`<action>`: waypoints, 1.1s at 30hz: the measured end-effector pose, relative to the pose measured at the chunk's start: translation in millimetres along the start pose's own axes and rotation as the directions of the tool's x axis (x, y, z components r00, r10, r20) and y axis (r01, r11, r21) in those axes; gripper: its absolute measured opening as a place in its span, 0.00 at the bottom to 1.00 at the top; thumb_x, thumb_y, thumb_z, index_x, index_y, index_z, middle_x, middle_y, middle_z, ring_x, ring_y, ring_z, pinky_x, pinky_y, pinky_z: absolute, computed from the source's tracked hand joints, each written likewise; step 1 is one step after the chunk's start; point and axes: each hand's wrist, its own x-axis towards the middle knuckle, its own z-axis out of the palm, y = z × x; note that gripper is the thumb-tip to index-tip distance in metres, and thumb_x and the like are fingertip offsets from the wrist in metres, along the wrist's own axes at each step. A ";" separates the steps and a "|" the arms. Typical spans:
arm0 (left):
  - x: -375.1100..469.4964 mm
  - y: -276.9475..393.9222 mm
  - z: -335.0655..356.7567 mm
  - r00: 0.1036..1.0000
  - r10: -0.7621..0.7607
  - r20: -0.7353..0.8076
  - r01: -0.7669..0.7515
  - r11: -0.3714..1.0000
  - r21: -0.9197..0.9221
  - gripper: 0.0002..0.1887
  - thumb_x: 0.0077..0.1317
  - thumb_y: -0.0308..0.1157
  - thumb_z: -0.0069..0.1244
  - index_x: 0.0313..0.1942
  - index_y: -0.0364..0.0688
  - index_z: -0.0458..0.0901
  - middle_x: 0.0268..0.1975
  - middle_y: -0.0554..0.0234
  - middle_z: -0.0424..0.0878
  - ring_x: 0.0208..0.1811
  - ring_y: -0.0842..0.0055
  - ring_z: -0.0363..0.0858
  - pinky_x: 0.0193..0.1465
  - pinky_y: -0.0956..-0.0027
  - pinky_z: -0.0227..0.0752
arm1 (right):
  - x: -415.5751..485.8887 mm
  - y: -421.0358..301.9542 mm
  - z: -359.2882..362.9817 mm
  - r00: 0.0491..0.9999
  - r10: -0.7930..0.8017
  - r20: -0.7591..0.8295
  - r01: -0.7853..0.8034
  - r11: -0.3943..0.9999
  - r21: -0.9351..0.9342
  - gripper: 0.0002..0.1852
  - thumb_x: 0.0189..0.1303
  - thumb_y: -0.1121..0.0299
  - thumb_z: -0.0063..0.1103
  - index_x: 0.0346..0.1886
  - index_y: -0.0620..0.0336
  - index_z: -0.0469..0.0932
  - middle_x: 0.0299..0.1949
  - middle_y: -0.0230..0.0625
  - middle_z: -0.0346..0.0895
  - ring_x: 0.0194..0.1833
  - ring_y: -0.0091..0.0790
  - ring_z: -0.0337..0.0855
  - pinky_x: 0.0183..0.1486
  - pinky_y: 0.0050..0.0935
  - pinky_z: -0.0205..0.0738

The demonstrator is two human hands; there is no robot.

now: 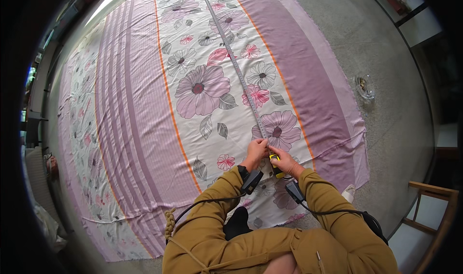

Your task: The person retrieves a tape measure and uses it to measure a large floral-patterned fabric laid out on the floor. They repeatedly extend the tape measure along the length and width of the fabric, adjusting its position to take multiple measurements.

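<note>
A large floral and striped fabric sheet (202, 129) in white, pink and mauve lies spread over the floor. Down its white flowered band runs the extended metal blade (239, 71) of a tape measure, reaching past the top of the view. My right hand (287, 162) grips the yellow and black tape measure case (276, 165). Just left of it, my left hand (256, 151) pinches the blade close to the mouth of the case. Its fingertips partly hide the blade there. A fold line crosses the fabric near my hands.
On the concrete floor (390, 129) at the right sits a clear glass dish (365, 87). A wooden chair or stool frame (430, 205) stands at the lower right. Black cables (347, 212) run from the devices on my wrists. A black-clad foot (237, 223) is on the fabric.
</note>
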 end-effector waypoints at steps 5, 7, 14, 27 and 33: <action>27.3 -6.1 -10.6 1.000 0.007 -0.001 -0.007 0.979 0.202 0.09 0.62 0.34 0.50 0.29 0.39 0.77 0.18 0.70 0.70 0.15 0.84 0.66 0.16 0.78 0.61 | 11.2 16.4 5.6 0.997 -0.080 -0.008 0.081 0.982 0.169 0.31 0.48 0.66 0.52 0.60 0.66 0.65 0.54 0.48 0.70 0.57 0.38 0.71 0.59 0.29 0.62; 31.3 0.2 -15.0 0.997 -0.060 0.048 0.054 0.991 0.119 0.07 0.63 0.33 0.49 0.32 0.38 0.76 0.22 0.70 0.72 0.19 0.84 0.69 0.20 0.78 0.66 | 14.8 13.6 1.5 0.997 -0.075 -0.007 0.075 0.994 0.075 0.31 0.47 0.65 0.52 0.59 0.64 0.66 0.52 0.48 0.72 0.53 0.38 0.73 0.56 0.29 0.64; 31.0 12.6 -10.9 0.996 0.015 -0.092 0.002 0.983 0.182 0.07 0.60 0.31 0.51 0.32 0.35 0.79 0.26 0.65 0.79 0.23 0.81 0.77 0.24 0.75 0.72 | 10.9 -4.8 -10.2 0.997 -0.006 0.076 0.002 0.998 0.056 0.31 0.50 0.69 0.50 0.62 0.65 0.62 0.56 0.43 0.69 0.57 0.31 0.68 0.60 0.25 0.60; 34.1 13.1 -8.1 0.985 0.132 -0.114 -0.060 0.869 0.491 0.07 0.57 0.31 0.52 0.27 0.36 0.81 0.21 0.64 0.81 0.20 0.79 0.79 0.24 0.75 0.73 | -25.3 17.6 9.1 0.996 0.020 -0.084 -0.013 0.997 0.082 0.29 0.50 0.62 0.54 0.59 0.56 0.67 0.52 0.46 0.68 0.55 0.42 0.69 0.59 0.31 0.60; 34.2 11.9 -6.9 0.982 0.142 -0.121 -0.056 0.842 0.536 0.08 0.59 0.30 0.50 0.25 0.37 0.80 0.21 0.66 0.79 0.21 0.81 0.77 0.24 0.75 0.70 | -48.7 21.1 12.6 0.995 0.079 -0.056 -0.069 0.985 0.160 0.31 0.51 0.62 0.54 0.61 0.60 0.64 0.52 0.49 0.70 0.55 0.40 0.70 0.58 0.31 0.61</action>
